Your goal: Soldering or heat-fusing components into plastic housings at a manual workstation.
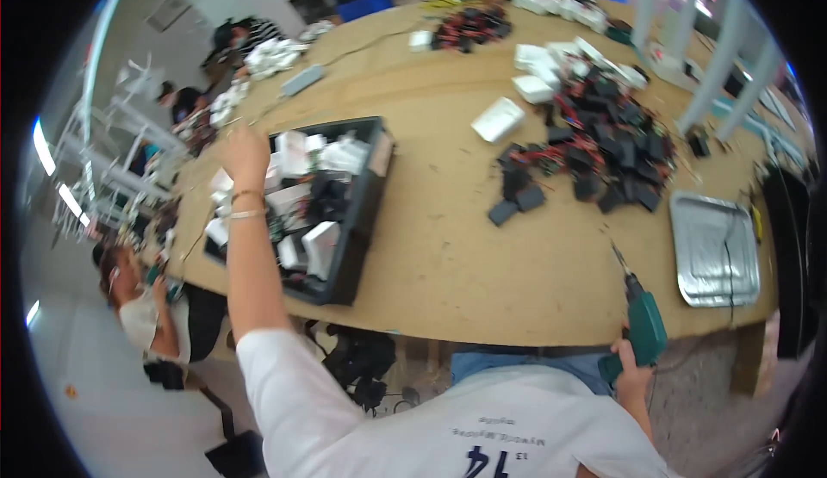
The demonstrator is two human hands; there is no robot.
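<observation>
My right hand (631, 369) is wrapped round the grip of a green electric screwdriver (647, 330). Its long thin bit points away from me over the table's near edge. My left arm stretches forward across the black crate (366, 211), and my left hand (246, 156) is at the crate's far left corner. The fingers there are blurred, so I cannot make out whether they grip anything. Inside the crate lie white plastic housings (321, 249) and dark parts with wires (330, 196).
A pile of black blocks with red wires (594, 138) covers the table's right side, beside several white boxes (498, 120). A silver metal tray (687, 258) lies at the right edge. A grey power strip (302, 80) is farther back. Other people work at the far side and left.
</observation>
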